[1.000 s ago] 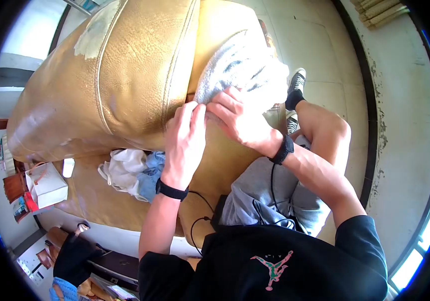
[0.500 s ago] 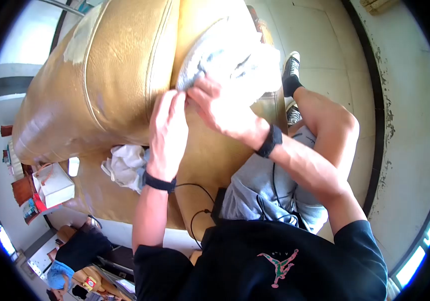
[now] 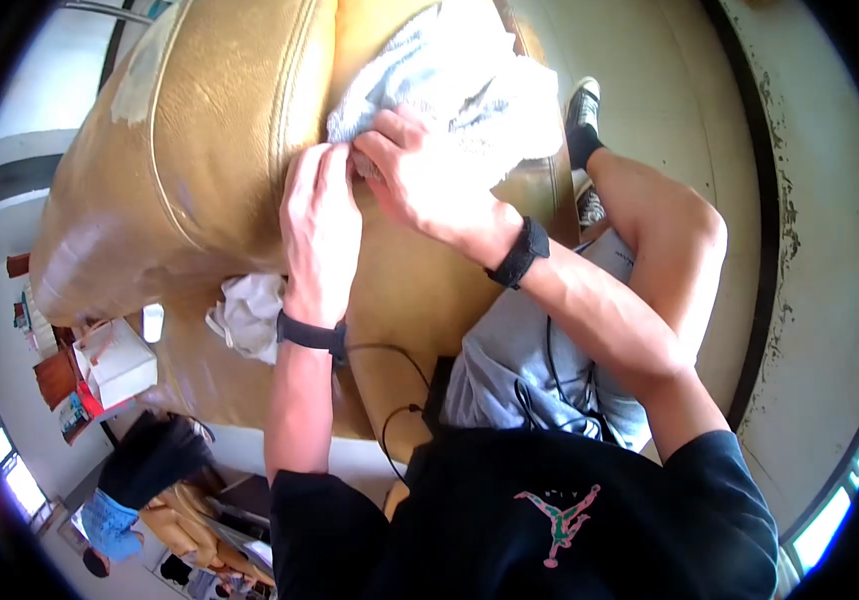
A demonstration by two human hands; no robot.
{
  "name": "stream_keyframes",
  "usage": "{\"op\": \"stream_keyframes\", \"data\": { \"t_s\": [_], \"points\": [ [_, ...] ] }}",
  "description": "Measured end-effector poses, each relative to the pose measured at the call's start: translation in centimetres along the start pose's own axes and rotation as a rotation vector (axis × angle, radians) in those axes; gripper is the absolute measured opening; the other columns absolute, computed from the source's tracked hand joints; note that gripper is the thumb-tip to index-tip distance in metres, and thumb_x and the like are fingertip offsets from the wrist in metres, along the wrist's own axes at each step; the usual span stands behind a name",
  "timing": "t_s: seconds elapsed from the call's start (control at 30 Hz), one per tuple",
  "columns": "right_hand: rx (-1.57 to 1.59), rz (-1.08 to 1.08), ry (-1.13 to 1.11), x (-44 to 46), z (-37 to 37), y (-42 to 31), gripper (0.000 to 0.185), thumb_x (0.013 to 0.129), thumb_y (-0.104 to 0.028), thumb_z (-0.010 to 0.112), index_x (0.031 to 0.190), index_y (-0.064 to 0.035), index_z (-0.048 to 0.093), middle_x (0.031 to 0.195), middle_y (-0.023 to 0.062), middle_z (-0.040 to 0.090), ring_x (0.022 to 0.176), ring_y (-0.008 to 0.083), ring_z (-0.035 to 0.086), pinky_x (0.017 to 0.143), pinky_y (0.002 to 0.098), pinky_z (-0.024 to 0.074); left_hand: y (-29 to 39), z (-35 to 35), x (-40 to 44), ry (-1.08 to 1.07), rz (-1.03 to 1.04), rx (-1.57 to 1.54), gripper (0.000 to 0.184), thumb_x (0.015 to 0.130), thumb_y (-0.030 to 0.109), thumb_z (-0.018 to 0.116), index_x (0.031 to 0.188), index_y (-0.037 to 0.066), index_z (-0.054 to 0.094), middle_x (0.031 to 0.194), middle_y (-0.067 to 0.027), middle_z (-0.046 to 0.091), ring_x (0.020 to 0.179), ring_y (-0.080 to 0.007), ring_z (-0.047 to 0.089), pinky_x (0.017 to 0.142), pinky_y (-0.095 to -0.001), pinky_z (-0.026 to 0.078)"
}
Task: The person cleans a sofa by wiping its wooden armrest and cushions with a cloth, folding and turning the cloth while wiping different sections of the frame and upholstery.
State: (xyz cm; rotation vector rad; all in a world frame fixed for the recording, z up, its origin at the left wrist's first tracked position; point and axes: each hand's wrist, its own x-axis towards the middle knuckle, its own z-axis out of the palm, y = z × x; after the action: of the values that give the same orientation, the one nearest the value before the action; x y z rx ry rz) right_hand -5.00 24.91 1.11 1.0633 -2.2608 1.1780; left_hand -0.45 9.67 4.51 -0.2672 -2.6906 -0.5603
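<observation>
Towel, pale and crumpled, lies just beside the sofa's padded back. The right hand pinches its near edge in curled fingers; the left hand, fingers pressed together, touches its corner close to that back, grip unclear. White cloth rests near the back too.

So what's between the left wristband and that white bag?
In the head view, a crumpled white cloth lies on the tan sofa between them, with a small white object nearer the bag.
</observation>
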Motion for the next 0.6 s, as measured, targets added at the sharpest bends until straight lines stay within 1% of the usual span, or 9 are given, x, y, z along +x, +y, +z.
{"op": "stream_keyframes", "data": {
  "t_s": [0.07, 0.13, 0.2, 0.27, 0.33, 0.4, 0.43, 0.53, 0.6],
  "points": [
    [-0.034, -0.012, -0.012, -0.5, -0.7, -0.5, 0.010, 0.082, -0.011, 0.067, 0.080, -0.0026, 0.062, 0.082, 0.0077, 0.055, 0.083, 0.0263, 0.055, 0.076, 0.0356, 0.0488, 0.4, -0.1, -1.6, 0.017, 0.018, 0.001, 0.019, 0.095, -0.005, 0.063, 0.114, -0.004, 0.065, 0.106, -0.0220, 0.067, 0.096, -0.0406, 0.068, 0.083, -0.0449, 0.056],
    [-0.019, 0.018, 0.031, -0.3, -0.6, -0.6, 0.009, 0.082, -0.010, 0.068, 0.082, -0.0031, 0.062, 0.082, 0.0080, 0.056, 0.083, 0.0262, 0.055, 0.076, 0.0364, 0.0500, 0.8, -0.2, -1.4, 0.018, 0.023, -0.013, 0.017, 0.095, -0.004, 0.064, 0.112, -0.003, 0.065, 0.103, -0.0217, 0.067, 0.095, -0.0404, 0.069, 0.084, -0.0450, 0.056],
    [-0.057, -0.014, -0.009, 0.0, 0.0, 0.2, 0.009, 0.083, -0.011, 0.068, 0.083, -0.0034, 0.063, 0.081, 0.0087, 0.056, 0.083, 0.0260, 0.056, 0.077, 0.0369, 0.0501, -0.4, 0.1, -0.6, 0.041, 0.053, 0.014, 0.018, 0.095, -0.003, 0.063, 0.113, -0.003, 0.066, 0.104, -0.0216, 0.068, 0.094, -0.0405, 0.069, 0.083, -0.0451, 0.056],
    [-0.028, 0.037, 0.035, 0.7, 0.1, 0.1, 0.009, 0.083, -0.011, 0.068, 0.082, -0.0039, 0.063, 0.082, 0.0092, 0.057, 0.084, 0.0257, 0.057, 0.078, 0.0366, 0.0501, -0.1, 0.1, 0.1, -0.003, -0.017, -0.007, 0.017, 0.097, -0.002, 0.061, 0.114, -0.004, 0.065, 0.105, -0.0224, 0.068, 0.093, -0.0417, 0.068, 0.082, -0.0447, 0.056],
    [-0.041, 0.084, -0.001, -0.7, -0.2, -0.5, 0.009, 0.080, -0.011, 0.068, 0.083, -0.0030, 0.064, 0.083, 0.0091, 0.058, 0.085, 0.0259, 0.057, 0.079, 0.0360, 0.0501, 0.9, -0.1, -1.2, 0.009, -0.031, -0.033, 0.017, 0.096, -0.003, 0.062, 0.113, -0.003, 0.066, 0.104, -0.0215, 0.068, 0.093, -0.0413, 0.068, 0.082, -0.0447, 0.056],
    [-0.075, -0.037, 0.003, -1.5, -0.8, -0.8, 0.012, 0.077, -0.011, 0.068, 0.084, -0.0021, 0.065, 0.085, 0.0092, 0.058, 0.086, 0.0263, 0.056, 0.080, 0.0357, 0.0500, 1.3, -0.1, -2.1, 0.014, -0.007, -0.025, 0.018, 0.095, -0.003, 0.063, 0.113, -0.003, 0.066, 0.104, -0.0212, 0.068, 0.094, -0.0407, 0.069, 0.083, -0.0447, 0.056],
    [-0.078, -0.004, 0.011, -1.4, -0.7, -1.0, 0.015, 0.075, -0.012, 0.068, 0.086, -0.0013, 0.065, 0.085, 0.0091, 0.058, 0.087, 0.0268, 0.056, 0.081, 0.0349, 0.0496, 1.1, -0.1, -2.1, 0.000, -0.015, -0.026, 0.019, 0.094, -0.004, 0.063, 0.114, -0.003, 0.066, 0.105, -0.0211, 0.068, 0.095, -0.0399, 0.069, 0.083, -0.0446, 0.056],
    [-0.030, -0.042, 0.023, -1.2, -0.2, -0.3, 0.012, 0.077, -0.011, 0.068, 0.084, -0.0020, 0.065, 0.085, 0.0093, 0.058, 0.086, 0.0263, 0.055, 0.081, 0.0348, 0.0488, 0.5, 0.2, -2.2, 0.037, 0.019, 0.003, 0.020, 0.095, -0.004, 0.062, 0.115, -0.003, 0.066, 0.107, -0.0212, 0.068, 0.097, -0.0396, 0.069, 0.084, -0.0444, 0.057],
    [0.030, 0.007, 0.010, -1.4, 0.4, 0.1, 0.008, 0.079, -0.010, 0.068, 0.083, -0.0034, 0.064, 0.085, 0.0089, 0.058, 0.085, 0.0260, 0.055, 0.081, 0.0360, 0.0481, 0.6, 0.7, -2.1, 0.035, -0.038, -0.001, 0.019, 0.097, -0.002, 0.061, 0.114, -0.003, 0.066, 0.108, -0.0209, 0.068, 0.098, -0.0394, 0.070, 0.085, -0.0445, 0.057]
  ]
}}
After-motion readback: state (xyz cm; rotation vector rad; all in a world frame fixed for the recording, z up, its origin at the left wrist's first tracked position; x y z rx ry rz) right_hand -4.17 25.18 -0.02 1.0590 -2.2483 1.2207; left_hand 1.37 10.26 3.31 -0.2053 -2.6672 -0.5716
